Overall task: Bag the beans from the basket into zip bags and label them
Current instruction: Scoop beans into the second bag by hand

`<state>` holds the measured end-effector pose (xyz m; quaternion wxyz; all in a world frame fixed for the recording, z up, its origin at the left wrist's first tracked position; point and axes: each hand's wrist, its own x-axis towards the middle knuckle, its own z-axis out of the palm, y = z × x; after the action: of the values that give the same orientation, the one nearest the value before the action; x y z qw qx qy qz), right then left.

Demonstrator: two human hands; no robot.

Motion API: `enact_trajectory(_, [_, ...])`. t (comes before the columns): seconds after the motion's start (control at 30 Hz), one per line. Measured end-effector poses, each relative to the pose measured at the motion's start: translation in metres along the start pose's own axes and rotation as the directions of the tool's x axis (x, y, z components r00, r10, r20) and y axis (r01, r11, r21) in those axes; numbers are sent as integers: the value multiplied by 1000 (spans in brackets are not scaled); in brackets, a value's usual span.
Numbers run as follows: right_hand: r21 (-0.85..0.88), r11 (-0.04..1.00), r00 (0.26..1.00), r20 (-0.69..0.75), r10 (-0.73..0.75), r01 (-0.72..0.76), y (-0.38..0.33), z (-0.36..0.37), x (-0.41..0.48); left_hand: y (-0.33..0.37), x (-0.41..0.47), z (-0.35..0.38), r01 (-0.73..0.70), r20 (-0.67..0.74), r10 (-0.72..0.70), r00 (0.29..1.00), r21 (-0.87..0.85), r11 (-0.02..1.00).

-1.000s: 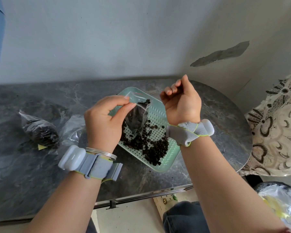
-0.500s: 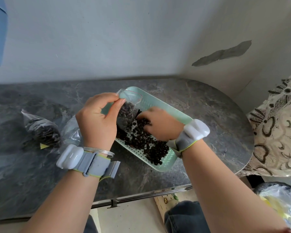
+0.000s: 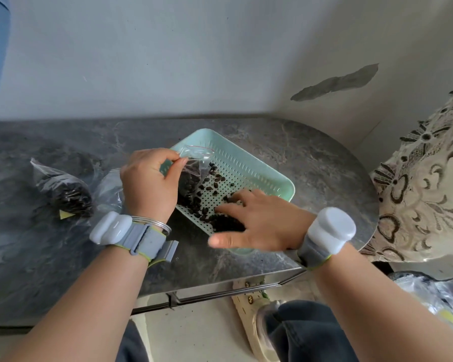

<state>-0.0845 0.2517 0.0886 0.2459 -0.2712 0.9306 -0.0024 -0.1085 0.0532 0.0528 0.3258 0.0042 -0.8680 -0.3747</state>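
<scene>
Mint-green plastic, full of small holes: that is the basket (image 3: 246, 159), sitting at an angle on the right part of the dark marbled table (image 3: 311, 165). Black beans (image 3: 226, 223) lie scattered across its floor, thickest in a heap at the near end.

The left hand (image 3: 149, 186) pinches the rim of a clear zip bag (image 3: 192, 173) between thumb and fingertips and holds it upright in the basket's left corner with its mouth gaping. The bag looks about half full of beans. The right hand (image 3: 256, 220) lies palm down over the near heap, its fingers stretched out and spread into the beans and its thumb out to the side; it is not gripping anything that I can see, though it is a little blurred.

Far to the left on the table rests a filled bag (image 3: 66, 194) with a yellow slip (image 3: 63, 214) at its near edge. A crumpled clear bag (image 3: 109, 186) lies just beside the left hand.

To my eye this is the filling step, partway through a bag. The next move calls for curling those fingers round a handful, lifting it over to the open mouth and letting go without spilling, while the left hand keeps the opening wide.
</scene>
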Motion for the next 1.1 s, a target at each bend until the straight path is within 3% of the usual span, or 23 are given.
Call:
enact_trajectory(0.1, [-173,981,992,-69,-102,89,-13,11,-7,-1,-2,2,44,37,-47,998,56,997])
enact_trajectory(0.23, [-132,957,952,-129,-276,259,-16,15,-3,0,-3,3,21,35,-23,999,79,997])
enact_trajectory(0.4, [-96,949,926,-206,-315,302,-21,18,-1,-2,-1,5,17,58,-20,998,46,999])
enact_trajectory(0.53, [91,952,908,-338,-247,292,-15,17,7,0,2,3,-19,70,18,997,9,1000])
enact_trajectory(0.67, [321,931,868,-497,8,175,-10,4,17,5,3,-1,-69,84,72,994,-32,997])
enact_trajectory(0.73, [606,779,803,-538,254,160,-6,-12,25,7,3,-1,-85,111,91,990,-56,995])
enact_trajectory(0.77, [769,598,775,-515,366,229,-4,-21,29,7,3,-1,-92,133,100,986,-66,994])
enact_trajectory(0.8, [882,335,768,-459,447,332,-2,-30,35,8,3,-2,-96,157,106,982,-69,993])
enact_trajectory(0.87, [860,-172,794,-343,501,480,1,-43,45,10,0,0,-109,191,117,975,-53,993])
enact_trajectory(0.9, [796,-324,804,-310,508,512,1,-47,51,12,-2,0,-118,202,124,971,-42,992])
enact_trajectory(0.97, [695,-471,806,-275,524,544,-3,-51,63,13,-4,-1,-137,217,141,966,-36,990])
enact_trajectory(1.1, [608,-528,781,-276,560,593,-13,-49,78,10,-5,-2,-159,210,169,963,-62,985])
